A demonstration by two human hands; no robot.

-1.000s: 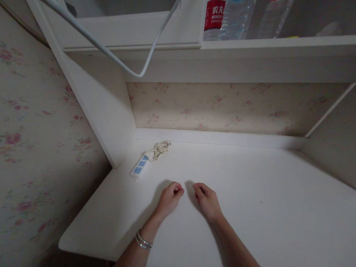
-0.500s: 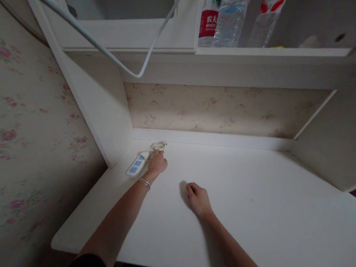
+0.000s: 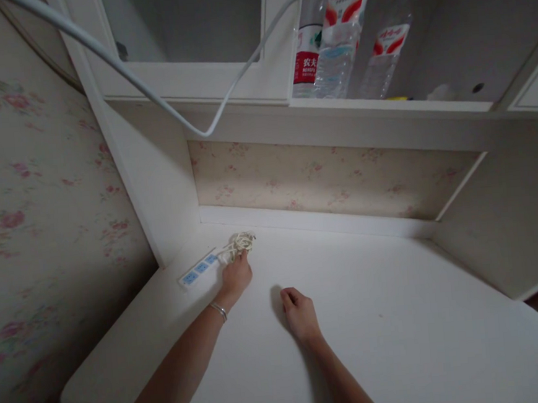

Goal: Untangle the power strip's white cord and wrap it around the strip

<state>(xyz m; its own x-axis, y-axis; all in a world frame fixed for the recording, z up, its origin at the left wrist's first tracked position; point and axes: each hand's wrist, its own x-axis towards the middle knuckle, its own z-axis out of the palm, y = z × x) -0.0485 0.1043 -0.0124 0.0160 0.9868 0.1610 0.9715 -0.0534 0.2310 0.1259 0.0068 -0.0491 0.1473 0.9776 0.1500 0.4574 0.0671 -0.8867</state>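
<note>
A white power strip (image 3: 195,274) with blue socket faces lies on the white desk, near its back left corner. Its pale cord (image 3: 243,242) is bundled in a loose coil just beyond the strip's far end. My left hand (image 3: 237,275), with a bracelet at the wrist, pinches the near side of that coil; its fingertips are partly hidden. To the right, my right hand (image 3: 301,314) rests close over the desk with its fingers curled in. Nothing shows in it.
Above the desk hangs a white cabinet (image 3: 195,86) with several plastic bottles (image 3: 336,66) on its open shelf. A thick light-grey cable or rod (image 3: 139,87) crosses in front of it. Floral wallpaper (image 3: 64,199) covers the left wall; a side panel (image 3: 503,220) stands at right.
The camera view has tilted up a little. My left hand has drawn slightly back towards me with the cord, and more of the coil and strip shows. My right hand stays nearly still.
</note>
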